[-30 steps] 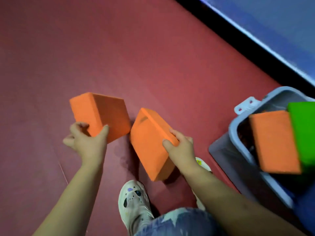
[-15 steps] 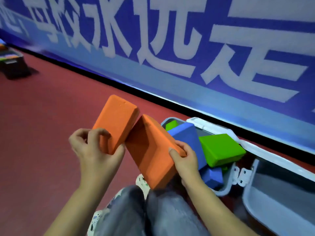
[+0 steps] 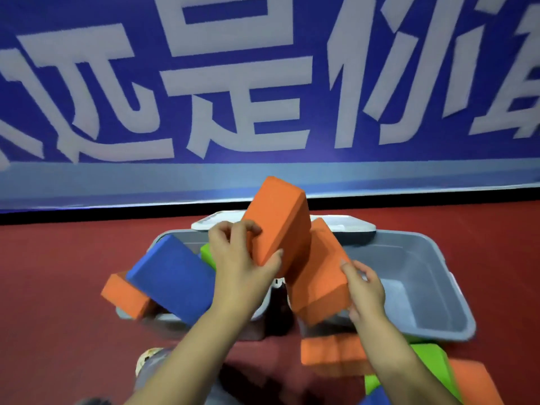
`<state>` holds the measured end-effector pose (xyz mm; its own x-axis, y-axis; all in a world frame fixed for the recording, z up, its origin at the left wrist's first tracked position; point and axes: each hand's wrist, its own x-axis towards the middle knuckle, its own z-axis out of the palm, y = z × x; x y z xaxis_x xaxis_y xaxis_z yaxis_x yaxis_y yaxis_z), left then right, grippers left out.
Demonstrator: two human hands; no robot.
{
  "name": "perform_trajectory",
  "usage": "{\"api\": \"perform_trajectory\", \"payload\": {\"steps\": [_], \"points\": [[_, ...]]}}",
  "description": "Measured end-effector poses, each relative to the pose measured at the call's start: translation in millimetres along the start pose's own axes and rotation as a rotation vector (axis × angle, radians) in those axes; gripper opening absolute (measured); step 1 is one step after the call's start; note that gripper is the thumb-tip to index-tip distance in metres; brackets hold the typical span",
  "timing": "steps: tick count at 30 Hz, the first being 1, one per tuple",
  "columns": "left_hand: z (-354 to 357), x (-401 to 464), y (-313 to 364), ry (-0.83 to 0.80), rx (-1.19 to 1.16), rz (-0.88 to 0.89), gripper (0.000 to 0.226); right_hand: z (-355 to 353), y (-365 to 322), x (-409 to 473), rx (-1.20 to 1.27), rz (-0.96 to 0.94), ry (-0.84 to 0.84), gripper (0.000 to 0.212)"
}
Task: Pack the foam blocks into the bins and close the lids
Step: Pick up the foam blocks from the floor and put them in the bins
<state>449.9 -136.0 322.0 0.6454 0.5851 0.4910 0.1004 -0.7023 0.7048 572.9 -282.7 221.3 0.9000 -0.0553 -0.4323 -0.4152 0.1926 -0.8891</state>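
Note:
My left hand [image 3: 239, 258] grips an orange foam block [image 3: 277, 220], held up over the gap between two grey bins. My right hand [image 3: 363, 290] grips a second orange block [image 3: 318, 276], tilted at the left end of the right bin [image 3: 432, 287], whose inside looks bare. The left bin [image 3: 163, 238] is overfull: a blue block [image 3: 172, 273], a green block [image 3: 208, 255] and an orange block [image 3: 125, 293] stick out above its rim. A white lid [image 3: 344, 223] lies behind the bins.
Loose blocks lie on the red floor near me: an orange block [image 3: 330, 355], a green block [image 3: 432, 366] and another orange block [image 3: 473, 381]. A blue banner wall [image 3: 263, 83] with white characters stands just behind the bins. My knee and shoe [image 3: 149, 358] are below.
The view swung from the open floor to face the bins and wall. Both hands carried their orange blocks over the bins; the right block now tilts at the right bin.

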Motion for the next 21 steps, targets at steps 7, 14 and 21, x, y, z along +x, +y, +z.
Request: {"api": "perform_trajectory", "payload": {"steps": [7, 14, 21], "points": [[115.3, -8.0, -8.9, -0.260, -0.018, -0.201, 0.049, -48.5, 5.4, 56.3, 0.061, 0.191, 0.044, 0.033], [120.1, -21.8, -30.1, -0.678, -0.001, -0.286, 0.042, -33.0, 4.0, 42.1, -0.159, 0.181, -0.085, 0.030], [14.1, -18.7, -68.9, -0.378, -0.181, -0.503, 0.027, 68.8, 12.4, -53.2, -0.375, 0.115, -0.528, 0.029]]}}
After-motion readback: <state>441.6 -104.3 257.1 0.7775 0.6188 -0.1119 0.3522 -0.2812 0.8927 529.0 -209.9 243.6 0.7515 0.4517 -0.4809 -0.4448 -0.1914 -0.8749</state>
